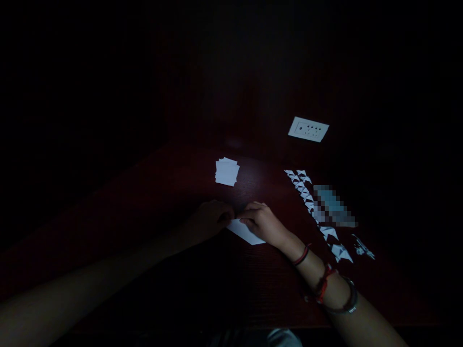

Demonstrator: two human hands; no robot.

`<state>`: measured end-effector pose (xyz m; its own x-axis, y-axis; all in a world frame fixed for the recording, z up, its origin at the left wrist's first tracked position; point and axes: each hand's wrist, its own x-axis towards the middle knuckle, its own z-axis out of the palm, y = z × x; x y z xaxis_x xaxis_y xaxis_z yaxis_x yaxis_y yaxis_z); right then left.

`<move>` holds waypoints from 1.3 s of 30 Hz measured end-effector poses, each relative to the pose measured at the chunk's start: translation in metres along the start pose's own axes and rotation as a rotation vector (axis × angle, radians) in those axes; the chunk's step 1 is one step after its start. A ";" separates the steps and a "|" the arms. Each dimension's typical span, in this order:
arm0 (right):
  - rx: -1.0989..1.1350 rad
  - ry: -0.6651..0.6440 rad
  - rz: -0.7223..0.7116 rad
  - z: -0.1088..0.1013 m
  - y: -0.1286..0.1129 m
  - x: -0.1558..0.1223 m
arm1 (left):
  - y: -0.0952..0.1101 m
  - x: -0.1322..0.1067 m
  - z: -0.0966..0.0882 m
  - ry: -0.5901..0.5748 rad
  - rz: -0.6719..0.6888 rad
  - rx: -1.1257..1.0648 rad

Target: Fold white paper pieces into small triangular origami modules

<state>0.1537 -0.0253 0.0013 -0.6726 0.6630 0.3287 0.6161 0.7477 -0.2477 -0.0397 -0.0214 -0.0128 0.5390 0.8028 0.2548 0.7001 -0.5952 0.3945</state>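
Bare forearms point(72, 299) point(307, 265) at eight and four o'clock, our hands point(210, 217) point(265, 222) are pinching folded white paper point(250, 235), probably creasing, next needing firm pressure.

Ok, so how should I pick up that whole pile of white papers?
Probably from the near side: pinch the middle of the edge of the paper pile, thumb on top, fingers eased underneath. It lies flat on the table, with that edge facing you. Some corners stick out unevenly, so grabbing one corner might catch only a few sheets.
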 end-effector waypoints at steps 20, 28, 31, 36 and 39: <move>-0.368 -0.036 -0.181 -0.001 -0.008 -0.009 | -0.004 -0.002 -0.009 -0.021 0.314 0.171; -0.425 -0.051 -0.246 -0.001 -0.008 -0.011 | -0.012 -0.002 -0.017 -0.035 0.530 0.224; -0.437 -0.059 -0.264 -0.002 -0.007 -0.012 | -0.014 -0.002 -0.020 -0.036 0.565 0.196; -0.435 -0.067 -0.279 -0.003 -0.007 -0.013 | -0.014 -0.005 -0.028 -0.115 0.550 0.162; -0.425 -0.076 -0.284 -0.005 -0.008 -0.013 | -0.016 -0.007 -0.030 -0.141 0.530 0.117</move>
<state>0.1595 -0.0395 0.0033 -0.8558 0.4485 0.2578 0.5062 0.8287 0.2389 -0.0694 -0.0166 0.0056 0.8832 0.3850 0.2679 0.3592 -0.9225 0.1415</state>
